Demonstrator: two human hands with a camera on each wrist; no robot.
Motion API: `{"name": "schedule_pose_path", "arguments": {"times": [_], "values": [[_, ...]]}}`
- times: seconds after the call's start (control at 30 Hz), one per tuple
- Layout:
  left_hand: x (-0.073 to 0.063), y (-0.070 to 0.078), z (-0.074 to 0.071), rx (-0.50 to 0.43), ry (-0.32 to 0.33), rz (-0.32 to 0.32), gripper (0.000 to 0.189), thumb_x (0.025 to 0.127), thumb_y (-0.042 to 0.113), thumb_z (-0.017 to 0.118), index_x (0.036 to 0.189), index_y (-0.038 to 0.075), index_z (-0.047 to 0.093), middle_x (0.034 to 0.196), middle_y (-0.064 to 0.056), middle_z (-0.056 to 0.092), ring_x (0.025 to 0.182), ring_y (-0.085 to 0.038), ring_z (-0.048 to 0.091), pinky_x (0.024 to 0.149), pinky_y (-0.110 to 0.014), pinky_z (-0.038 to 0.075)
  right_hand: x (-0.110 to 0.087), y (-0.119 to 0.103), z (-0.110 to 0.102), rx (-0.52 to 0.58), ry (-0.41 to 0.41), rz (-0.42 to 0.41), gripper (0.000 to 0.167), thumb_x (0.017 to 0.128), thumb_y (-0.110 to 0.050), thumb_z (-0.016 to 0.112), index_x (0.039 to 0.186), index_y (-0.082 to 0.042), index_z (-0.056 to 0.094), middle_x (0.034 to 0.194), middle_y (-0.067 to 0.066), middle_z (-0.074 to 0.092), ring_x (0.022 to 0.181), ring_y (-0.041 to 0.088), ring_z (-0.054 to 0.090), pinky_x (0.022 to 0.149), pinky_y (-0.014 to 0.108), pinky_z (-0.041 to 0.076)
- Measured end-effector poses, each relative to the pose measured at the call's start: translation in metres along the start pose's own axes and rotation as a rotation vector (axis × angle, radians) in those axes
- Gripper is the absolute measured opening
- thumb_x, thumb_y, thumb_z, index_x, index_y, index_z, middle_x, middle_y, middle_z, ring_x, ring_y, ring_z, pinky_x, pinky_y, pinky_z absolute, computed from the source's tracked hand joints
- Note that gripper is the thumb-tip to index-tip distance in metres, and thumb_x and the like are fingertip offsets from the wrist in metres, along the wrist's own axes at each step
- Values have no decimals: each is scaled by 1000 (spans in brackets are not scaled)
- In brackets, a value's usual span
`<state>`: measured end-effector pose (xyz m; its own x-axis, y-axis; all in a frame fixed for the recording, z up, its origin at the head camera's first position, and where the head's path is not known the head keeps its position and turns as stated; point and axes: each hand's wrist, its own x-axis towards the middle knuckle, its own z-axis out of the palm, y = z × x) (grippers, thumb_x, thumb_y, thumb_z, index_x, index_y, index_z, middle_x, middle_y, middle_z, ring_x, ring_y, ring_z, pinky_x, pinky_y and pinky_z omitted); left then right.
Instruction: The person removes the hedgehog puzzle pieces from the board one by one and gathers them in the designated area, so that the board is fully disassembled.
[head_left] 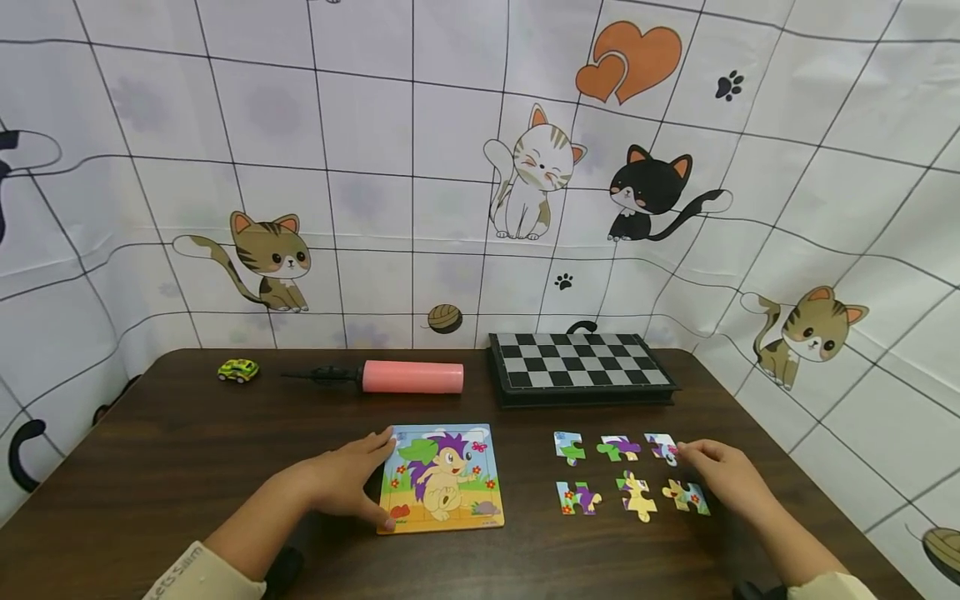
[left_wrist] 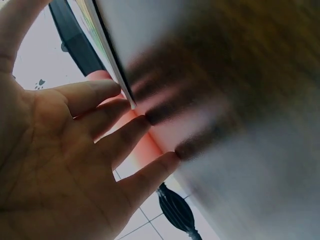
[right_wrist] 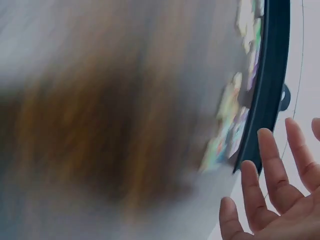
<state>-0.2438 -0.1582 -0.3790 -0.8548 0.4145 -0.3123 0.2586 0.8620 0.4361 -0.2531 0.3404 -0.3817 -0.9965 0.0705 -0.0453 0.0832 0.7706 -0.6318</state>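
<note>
A square puzzle board with a purple-haired hedgehog picture lies flat on the table. My left hand rests at its left side, fingers near the far corner and thumb at the near corner. In the left wrist view, the left hand has its fingers spread, their tips on the tabletop by the board's edge. Several loose jigsaw pieces lie in two rows to the right. My right hand is beside them, fingertips right at the far-right piece. Extended, parted fingers of the right hand show in the right wrist view.
Behind the pieces sits a black-and-white chessboard case. A pink hand pump with a black nozzle lies at the back middle. Left of it stands a small yellow-green toy car. A cat-patterned sheet hangs behind the dark table.
</note>
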Motion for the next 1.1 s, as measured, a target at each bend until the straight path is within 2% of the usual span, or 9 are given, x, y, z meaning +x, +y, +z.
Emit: {"name": "schedule_pose_path", "arguments": {"times": [0.07, 0.17, 0.27, 0.37, 0.5, 0.6, 0.73, 0.83, 1.1], "values": [[-1, 0, -1, 7, -6, 17, 107, 73, 49, 85, 153, 1, 34, 162, -18, 21, 146, -45, 21, 107, -73, 21, -1, -10, 4, 16, 2, -18, 43, 105, -34, 48, 112, 3, 67, 121, 24, 65, 116, 46, 54, 91, 58, 45], [-1, 0, -1, 26, -8, 4, 108, 72, 50, 86, 153, 1, 34, 162, -17, 21, 147, -43, 21, 107, -74, 20, -2, -33, 17, 13, -2, -90, 37, 104, -34, 53, 111, -1, 68, 117, 19, 66, 109, 37, 58, 87, 52, 48], [0, 1, -1, 35, -9, -9, 108, 71, 50, 86, 153, 2, 34, 162, -16, 22, 147, -42, 20, 107, -74, 19, -2, -62, 37, -20, -13, -194, 28, 101, -31, 60, 108, -7, 70, 111, 10, 68, 101, 27, 60, 81, 46, 49], [0, 1, -1, 43, -7, -13, 108, 71, 51, 86, 153, 2, 34, 163, -16, 21, 147, -42, 20, 108, -74, 19, -3, -96, 62, -54, -35, -307, 14, 96, -24, 66, 103, -13, 73, 109, 4, 68, 103, 26, 62, 85, 47, 50], [1, 2, 0, 50, -2, -14, 108, 71, 51, 86, 153, 2, 34, 162, -16, 22, 147, -42, 20, 108, -74, 19, -8, -139, 98, -83, -133, -461, 12, 91, -17, 72, 103, -17, 73, 111, 0, 64, 108, 27, 61, 92, 49, 50], [1, 2, 0, 53, 0, -13, 108, 71, 51, 86, 153, 2, 35, 162, -16, 23, 147, -42, 21, 107, -74, 19, -13, -167, 126, -64, -255, -534, 16, 90, -14, 74, 106, -15, 72, 109, 3, 61, 98, 21, 61, 84, 39, 53], [1, 1, 0, 60, 2, -8, 107, 71, 52, 85, 153, 2, 36, 162, -16, 24, 147, -42, 21, 107, -74, 21, -18, -198, 159, 0, -388, -570, 19, 89, -11, 72, 108, -11, 73, 108, 6, 59, 80, 11, 59, 68, 25, 51], [-1, 1, -1, 62, 3, 5, 106, 72, 51, 85, 152, 1, 36, 162, -17, 24, 146, -43, 22, 106, -74, 22, -21, -214, 178, 18, -443, -564, 23, 87, -9, 74, 110, -12, 73, 109, 5, 56, 77, 6, 56, 68, 21, 51], [-4, 3, -4, 45, -1, 7, 106, 73, 49, 85, 152, 1, 35, 162, -16, 23, 147, -43, 21, 106, -74, 21, -25, -232, 196, -184, -443, -526, 43, 75, -26, 86, 116, -21, 75, 115, 5, 52, 94, 11, 51, 80, 28, 52]]}}
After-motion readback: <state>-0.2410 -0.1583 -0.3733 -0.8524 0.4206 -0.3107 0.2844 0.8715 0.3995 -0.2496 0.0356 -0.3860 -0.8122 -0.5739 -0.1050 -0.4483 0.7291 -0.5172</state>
